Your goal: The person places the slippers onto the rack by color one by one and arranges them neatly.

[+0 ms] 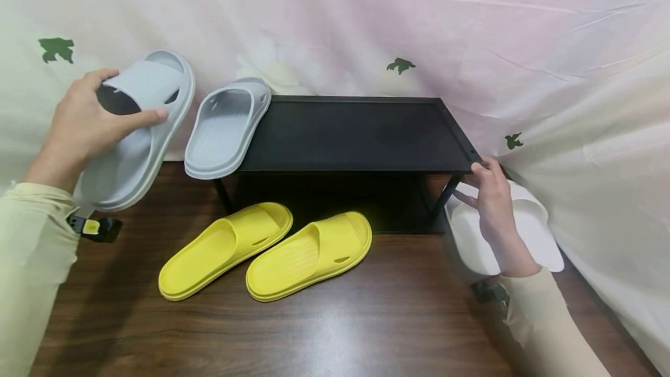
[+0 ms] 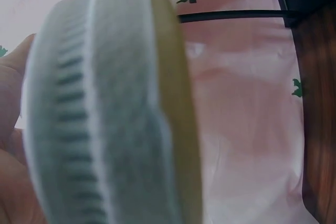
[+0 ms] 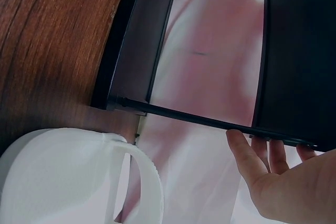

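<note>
My left hand grips a light grey slipper by its strap, thumb laid over the strap and fingers on its far side. The slipper is raised, toe up, left of a low black rack; its ridged sole edge fills much of the left wrist view. The matching grey slipper sits at the left end of the rack's top, heel over the front edge. At the rack's front right corner, my right hand holds the edge, its fingertips hooked on the rail in the right wrist view.
Two yellow slippers lie on the brown wooden floor before the rack, toes toward it. White slippers stand beside the rack's right end, partly behind my right hand. A pale leaf-print cloth hangs behind and at the right.
</note>
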